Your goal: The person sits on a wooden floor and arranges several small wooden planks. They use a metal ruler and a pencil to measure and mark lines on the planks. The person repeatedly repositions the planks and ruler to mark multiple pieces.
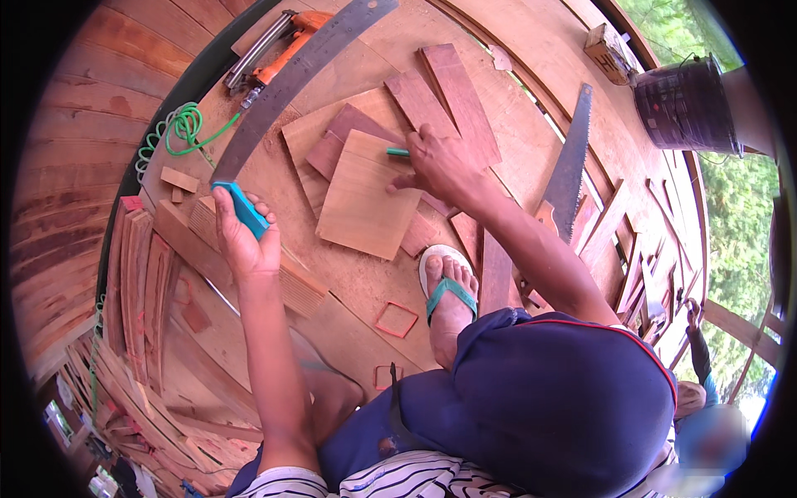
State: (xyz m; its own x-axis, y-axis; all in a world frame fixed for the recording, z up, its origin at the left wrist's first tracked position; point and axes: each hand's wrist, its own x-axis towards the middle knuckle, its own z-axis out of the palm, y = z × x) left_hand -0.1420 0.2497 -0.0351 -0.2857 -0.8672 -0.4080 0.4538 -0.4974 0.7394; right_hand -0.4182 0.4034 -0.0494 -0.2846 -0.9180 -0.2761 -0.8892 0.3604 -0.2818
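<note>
My left hand (246,245) is closed around the blue handle of a try square (274,108), its long metal blade reaching up and away to the right. Between the fingers of my right hand (440,166) is a slim green pencil (398,152); whether it is a pencil or a pen is hard to tell. That hand hovers at the right edge of a light brown board (369,199). Under and beyond this board lie reddish boards (458,95), overlapping at angles.
An orange nail gun (303,33) with a green coiled hose (184,124) lies far left. To the right are a handsaw (571,158), a dark bucket (687,104) and loose strips. My sandalled foot (451,290) rests near the boards. Another person (701,357) is at far right.
</note>
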